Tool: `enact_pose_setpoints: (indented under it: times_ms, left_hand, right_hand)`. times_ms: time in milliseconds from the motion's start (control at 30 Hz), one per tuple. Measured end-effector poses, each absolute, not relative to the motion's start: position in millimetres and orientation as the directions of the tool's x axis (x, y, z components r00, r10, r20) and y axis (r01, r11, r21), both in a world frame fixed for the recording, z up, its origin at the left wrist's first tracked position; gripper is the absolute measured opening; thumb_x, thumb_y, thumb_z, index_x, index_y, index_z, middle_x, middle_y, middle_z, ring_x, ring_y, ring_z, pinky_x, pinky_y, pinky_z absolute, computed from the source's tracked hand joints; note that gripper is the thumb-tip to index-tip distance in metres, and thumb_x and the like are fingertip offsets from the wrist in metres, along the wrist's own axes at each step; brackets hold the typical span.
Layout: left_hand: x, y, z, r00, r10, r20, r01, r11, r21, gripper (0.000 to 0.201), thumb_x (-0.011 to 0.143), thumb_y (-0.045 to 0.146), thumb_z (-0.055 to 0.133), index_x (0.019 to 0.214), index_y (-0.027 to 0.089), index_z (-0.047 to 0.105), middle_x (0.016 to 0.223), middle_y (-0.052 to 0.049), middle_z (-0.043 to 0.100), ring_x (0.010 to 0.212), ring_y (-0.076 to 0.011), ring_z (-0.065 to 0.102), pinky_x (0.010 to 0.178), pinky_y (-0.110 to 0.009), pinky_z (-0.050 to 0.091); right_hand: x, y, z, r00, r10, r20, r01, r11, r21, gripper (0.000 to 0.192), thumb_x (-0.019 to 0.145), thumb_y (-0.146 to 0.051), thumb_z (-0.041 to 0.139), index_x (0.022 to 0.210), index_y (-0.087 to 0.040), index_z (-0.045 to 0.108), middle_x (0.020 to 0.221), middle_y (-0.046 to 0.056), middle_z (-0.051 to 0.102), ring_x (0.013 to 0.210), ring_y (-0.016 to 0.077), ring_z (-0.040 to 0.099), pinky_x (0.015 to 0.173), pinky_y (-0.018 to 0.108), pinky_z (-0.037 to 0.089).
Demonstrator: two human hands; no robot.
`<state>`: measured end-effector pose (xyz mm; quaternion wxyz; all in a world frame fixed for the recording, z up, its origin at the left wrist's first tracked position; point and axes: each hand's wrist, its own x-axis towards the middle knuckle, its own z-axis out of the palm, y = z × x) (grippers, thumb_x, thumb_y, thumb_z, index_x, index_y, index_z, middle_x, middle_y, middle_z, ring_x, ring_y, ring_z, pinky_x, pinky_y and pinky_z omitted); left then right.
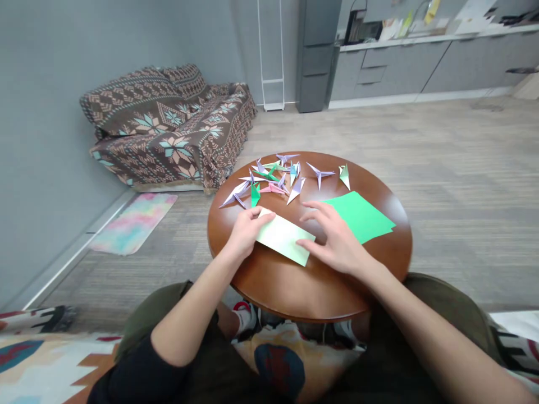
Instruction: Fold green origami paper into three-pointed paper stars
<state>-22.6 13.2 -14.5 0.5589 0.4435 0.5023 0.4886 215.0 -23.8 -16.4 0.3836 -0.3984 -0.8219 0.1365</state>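
A folded pale green paper strip (285,242) is lying near the middle of a round brown bench (303,292), pinned flat under both hands of a seated person. Far left, a sofa (168,126) draped in a patterned brown throw is sitting against the grey wall, with a pastel rug (133,222) lying on the floor in front of it. On the bench, a bright green sheet (362,216) is resting just right of the strip, partly under the right hand. At the far edge, a cluster of folded paper shapes (275,178) in lilac, green, pink and blue is spreading across the wood. The left hand (245,231) is pinching the strip's left end with fingers curled. The right hand (337,238) is pressing open-fingered on the strip's right end.
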Motion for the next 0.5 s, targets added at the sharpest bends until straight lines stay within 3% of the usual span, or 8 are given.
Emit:
enact_pose_setpoints:
  times_ms: [67,100,200,333,500]
  left_hand:
    - [-12.9,7.2,-14.5,0.075,0.988,-0.134,-0.109,0.142,0.984,0.029,0.066,0.034,0.092,0.077,0.014,0.074,0.071,-0.002,0.071,0.062,-0.0138,0.061,0.058,-0.023,0.044]
    - [-9.5,4.8,-13.4,0.099,0.986,-0.132,-0.122,0.144,0.982,0.030,0.067,0.035,0.093,0.078,0.013,0.075,0.072,-0.002,0.071,0.063,-0.0136,0.062,0.059,-0.023,0.045]
    - [-6.5,0.0,-7.8,0.221,0.967,-0.125,-0.245,0.179,0.953,0.036,0.075,0.042,0.090,0.094,0.014,0.079,0.086,-0.005,0.075,0.075,-0.0156,0.067,0.068,-0.024,0.052]
    - [-9.3,-4.5,-3.5,0.427,0.901,-0.083,-0.335,0.243,0.911,0.052,0.082,0.041,0.087,0.130,0.024,0.074,0.126,-0.010,0.076,0.113,-0.0259,0.071,0.090,-0.035,0.061]
    - [-6.5,-6.8,-5.9,0.441,0.890,-0.117,-0.246,0.245,0.938,0.051,0.084,0.035,0.087,0.131,0.022,0.073,0.143,-0.016,0.069,0.126,-0.0327,0.069,0.089,-0.035,0.063]
  right_hand:
    - [202.8,-32.5,-19.1,-0.445,0.780,0.440,0.568,0.626,-0.534,0.057,0.083,-0.045,0.084,0.127,-0.023,0.057,0.159,0.022,0.050,0.148,0.0422,0.047,0.113,0.062,0.046]
    - [197.9,-35.4,-20.2,-0.453,0.798,0.397,0.586,0.602,-0.542,0.063,0.080,-0.044,0.085,0.131,-0.023,0.054,0.161,0.023,0.048,0.146,0.0432,0.049,0.110,0.063,0.048]
    - [192.6,-36.7,-20.1,-0.410,0.860,0.305,0.611,0.507,-0.608,0.053,0.083,-0.035,0.078,0.128,-0.022,0.051,0.143,0.019,0.063,0.127,0.0395,0.064,0.097,0.057,0.055]
    - [198.9,-30.5,-14.0,-0.282,0.937,0.205,0.488,0.325,-0.810,0.040,0.088,-0.043,0.073,0.116,-0.022,0.053,0.116,0.011,0.071,0.102,0.0301,0.069,0.088,0.047,0.054]
    - [200.7,-29.2,-13.1,-0.335,0.941,0.054,0.255,0.145,-0.956,0.040,0.087,-0.054,0.076,0.104,-0.022,0.057,0.087,0.000,0.068,0.070,0.0186,0.065,0.064,0.032,0.049]
